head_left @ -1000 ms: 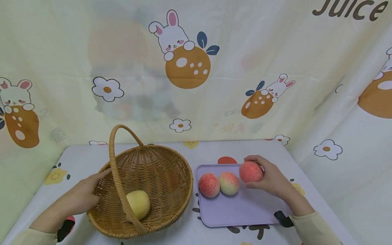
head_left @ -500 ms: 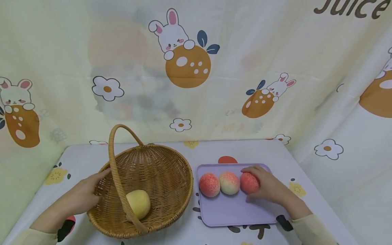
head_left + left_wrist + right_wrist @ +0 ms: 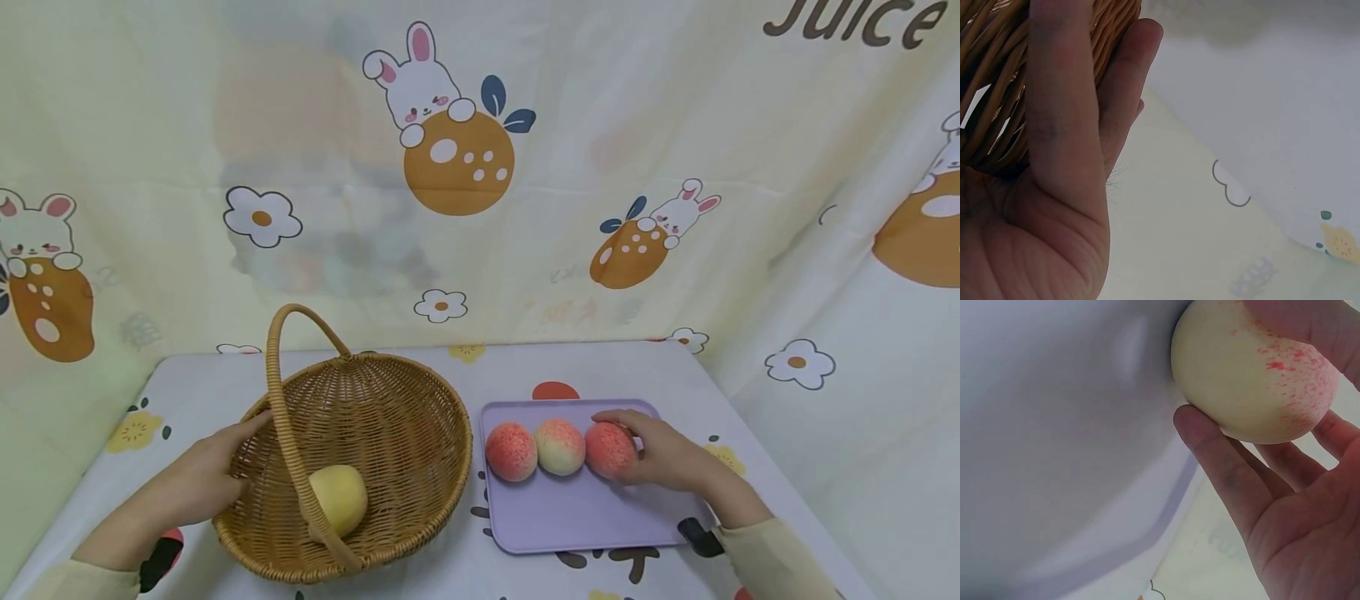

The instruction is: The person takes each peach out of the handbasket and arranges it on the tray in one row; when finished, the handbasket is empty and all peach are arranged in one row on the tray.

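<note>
My right hand [image 3: 663, 454] grips a pink-red peach [image 3: 609, 450] at the right end of a row on the lilac tray [image 3: 577, 521]. The right wrist view shows the pale side of this peach [image 3: 1241, 375], between thumb and fingers. Left of it sit a paler peach [image 3: 560, 447] and a red speckled peach [image 3: 512, 452]. My left hand [image 3: 206, 475] holds the left rim of the wicker basket [image 3: 397, 433]; in the left wrist view its fingers [image 3: 1063, 112] lie against the woven wall. A yellow round fruit [image 3: 341, 500] lies in the basket, partly behind the handle.
The basket's arched handle [image 3: 281, 417] rises over its left part. A white patterned cloth [image 3: 420, 575] covers the table. Behind hangs a cream curtain [image 3: 337, 167] with rabbit and flower prints, and it also closes in both sides.
My right hand has lowered the peach from above the tray onto it, beside the paler peach. The left hand and the basket have stayed in place.
</note>
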### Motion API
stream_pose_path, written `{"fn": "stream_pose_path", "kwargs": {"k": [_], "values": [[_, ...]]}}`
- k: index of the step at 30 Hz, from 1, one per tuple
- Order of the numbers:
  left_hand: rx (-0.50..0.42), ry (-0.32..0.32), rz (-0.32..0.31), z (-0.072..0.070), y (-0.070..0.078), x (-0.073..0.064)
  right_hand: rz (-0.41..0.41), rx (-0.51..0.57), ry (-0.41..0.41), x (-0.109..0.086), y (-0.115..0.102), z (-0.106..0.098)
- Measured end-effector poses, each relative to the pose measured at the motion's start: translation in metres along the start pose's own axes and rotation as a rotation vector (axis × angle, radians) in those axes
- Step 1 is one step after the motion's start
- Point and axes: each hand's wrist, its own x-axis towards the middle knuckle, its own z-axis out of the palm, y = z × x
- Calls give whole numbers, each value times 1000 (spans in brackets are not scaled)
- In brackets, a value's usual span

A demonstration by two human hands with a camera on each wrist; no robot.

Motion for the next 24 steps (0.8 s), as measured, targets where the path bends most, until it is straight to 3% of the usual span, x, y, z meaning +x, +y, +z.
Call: {"fn": "stream_pose_path", "kwargs": {"k": [5,8,11,14,21,24], "values": [[3,2,5,0,-1,0,5,8,-3,1,-1,-1],[13,3,1,0,-1,0,12,-33,26,5,-15,-5],[19,-3,-8,-2,-1,1,-16,-36,70,16,-43,-9],[12,-13,-15,-3,1,3,-99,-1,90,30,-79,-9],[-3,-9,0,-2,3,3,-227,139,5,63,-157,20],[5,-8,-4,-2,4,2,-313,128,-35,79,-182,39]]}}
